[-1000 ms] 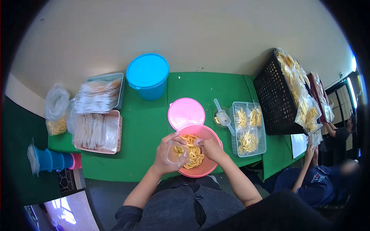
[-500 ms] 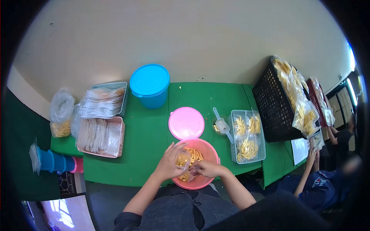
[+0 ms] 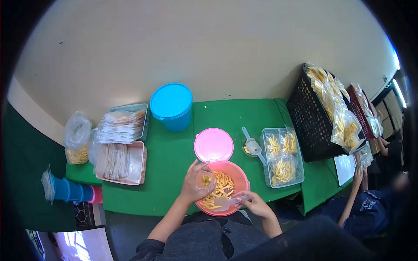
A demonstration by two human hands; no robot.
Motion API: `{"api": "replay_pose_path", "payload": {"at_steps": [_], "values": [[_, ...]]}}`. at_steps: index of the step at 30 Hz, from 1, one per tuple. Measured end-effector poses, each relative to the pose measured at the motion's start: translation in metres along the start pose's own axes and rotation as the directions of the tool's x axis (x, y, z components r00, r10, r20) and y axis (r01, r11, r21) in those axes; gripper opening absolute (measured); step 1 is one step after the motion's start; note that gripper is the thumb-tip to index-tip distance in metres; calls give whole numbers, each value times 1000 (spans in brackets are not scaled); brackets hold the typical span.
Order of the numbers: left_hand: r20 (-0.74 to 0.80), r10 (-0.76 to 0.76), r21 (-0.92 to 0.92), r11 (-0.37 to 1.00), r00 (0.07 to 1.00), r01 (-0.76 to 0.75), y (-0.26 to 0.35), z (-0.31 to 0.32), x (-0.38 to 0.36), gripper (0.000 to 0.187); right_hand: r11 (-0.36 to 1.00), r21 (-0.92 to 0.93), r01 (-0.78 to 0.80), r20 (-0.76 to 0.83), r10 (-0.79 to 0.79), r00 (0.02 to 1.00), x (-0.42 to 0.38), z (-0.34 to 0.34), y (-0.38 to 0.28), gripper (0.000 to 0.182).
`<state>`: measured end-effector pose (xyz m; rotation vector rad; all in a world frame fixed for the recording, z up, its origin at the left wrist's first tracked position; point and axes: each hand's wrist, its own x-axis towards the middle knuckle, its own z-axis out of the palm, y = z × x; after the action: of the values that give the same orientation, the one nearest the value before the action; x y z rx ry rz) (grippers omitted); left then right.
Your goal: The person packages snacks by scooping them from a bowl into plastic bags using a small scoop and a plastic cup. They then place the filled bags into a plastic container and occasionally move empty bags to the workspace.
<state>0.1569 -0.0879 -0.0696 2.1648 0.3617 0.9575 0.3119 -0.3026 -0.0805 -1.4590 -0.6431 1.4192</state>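
Note:
A pink tub (image 3: 241, 176) at the table's front edge holds many yellow snack sticks (image 3: 223, 182). Over its left side my left hand (image 3: 190, 182) grips a small clear cup (image 3: 204, 179) with a few yellow pieces inside. My right hand (image 3: 256, 204), at the tub's right rim, is closed on the handle of a translucent scoop (image 3: 223, 202); the scoop's head lies low in the tub, against the sticks. A round pink lid (image 3: 214, 145) lies flat just behind the tub.
Blue lidded bucket (image 3: 171, 106) at the back; baskets of paper packets (image 3: 114, 161) at left. Right of the lid are two white scoops (image 3: 253, 147), a tray of bagged snacks (image 3: 283, 172) and a black basket (image 3: 305, 126). Another person's arm (image 3: 355, 195) is at far right.
My right hand has moved right from the middle of the tub, and the scoop now shows clearly. The cup in my left hand is turned more toward the camera. The view has shifted slightly.

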Motion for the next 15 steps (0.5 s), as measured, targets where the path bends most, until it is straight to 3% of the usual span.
{"api": "replay_pose_path", "payload": {"at_steps": [1, 3, 4, 6, 9, 12, 14, 15], "values": [[4, 4, -4, 1000, 1000, -4, -2, 0, 3, 71, 1000, 2, 2, -7, -2, 1000, -2, -4, 2, 23], [-74, 35, -33, 999, 997, -38, -2, -1, 12, 73, 974, 227, 8, -89, 13, 996, -5, -9, 1, 21], [-72, 34, -38, 999, 997, -37, -2, -1, 15, 73, 974, 228, 6, -94, 16, 995, -7, -12, 1, 21], [-166, -99, -178, 982, 981, 69, 0, -1, 18, 77, 925, 363, 113, -161, -57, 985, -12, -13, -3, 21], [-147, -226, -330, 929, 963, 168, -5, 6, 18, 81, 904, 376, 204, -289, -94, 953, -16, -11, -16, 21], [-10, -222, -214, 953, 975, 215, -5, 15, 12, 84, 872, 383, 304, -423, -128, 897, -25, -10, -28, 20], [59, -241, -180, 952, 969, 248, -3, 21, 8, 81, 854, 291, 431, -578, -202, 791, -34, -8, -40, 21], [198, -205, -2, 978, 959, 209, 7, 20, 8, 78, 863, 242, 444, -600, -227, 767, -39, -8, -47, 21]]}}
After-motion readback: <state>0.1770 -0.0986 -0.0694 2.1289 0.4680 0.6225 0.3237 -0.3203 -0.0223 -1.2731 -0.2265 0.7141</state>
